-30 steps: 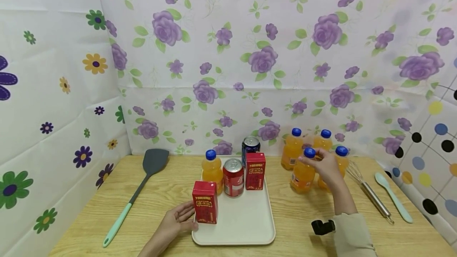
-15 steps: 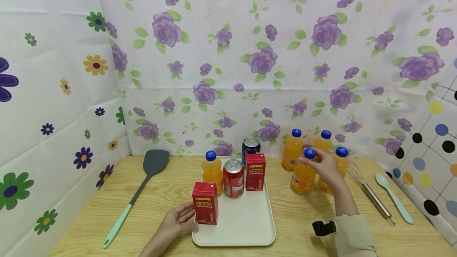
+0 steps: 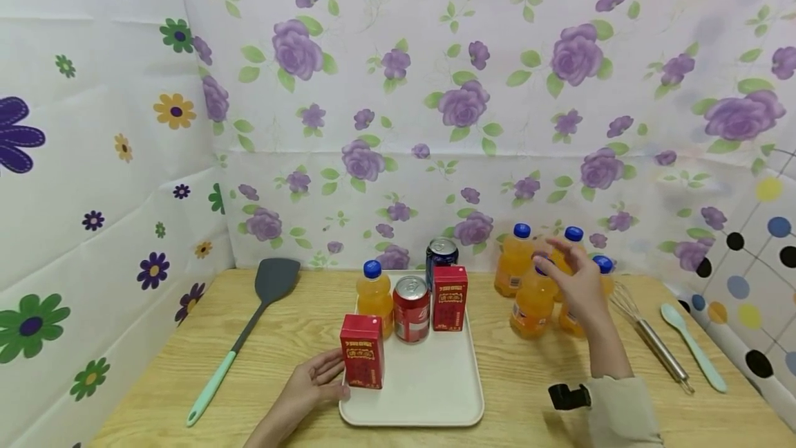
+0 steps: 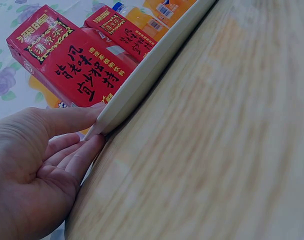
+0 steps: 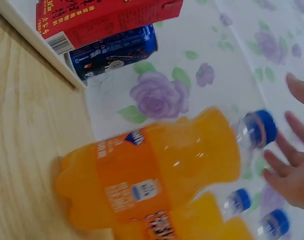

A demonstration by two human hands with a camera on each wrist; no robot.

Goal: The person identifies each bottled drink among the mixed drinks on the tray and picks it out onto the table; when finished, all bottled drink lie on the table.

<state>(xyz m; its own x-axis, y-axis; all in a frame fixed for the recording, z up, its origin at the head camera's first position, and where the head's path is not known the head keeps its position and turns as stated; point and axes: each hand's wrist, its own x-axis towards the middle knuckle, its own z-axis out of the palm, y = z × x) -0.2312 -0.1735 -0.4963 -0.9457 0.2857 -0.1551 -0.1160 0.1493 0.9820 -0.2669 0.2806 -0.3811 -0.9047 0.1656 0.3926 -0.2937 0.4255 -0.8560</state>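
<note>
In the head view my left hand (image 3: 306,386) is at the front left corner of a cream tray (image 3: 429,389). The left wrist view has its thumb on the tray's rim (image 4: 137,87) and fingers beneath, pinching the edge. A red drink carton (image 3: 363,352) stands on the tray just beside that hand. My right hand (image 3: 580,289) is over the front orange soda bottle (image 3: 531,310), upright on the table. In the right wrist view the fingers (image 5: 292,155) are spread, apart from the bottle's blue cap (image 5: 262,128).
The tray also carries an orange soda bottle (image 3: 375,303), a red can (image 3: 412,313), a second red carton (image 3: 450,299) and a dark blue can (image 3: 442,253). More orange bottles (image 3: 513,265) cluster behind the right hand. A spatula (image 3: 249,327), whisk (image 3: 659,348) and spoon (image 3: 693,348) lie outward.
My right hand has let go of the front bottle's cap and risen slightly, its fingers spreading. The bottle stays standing on the table. My left hand keeps its hold on the tray.
</note>
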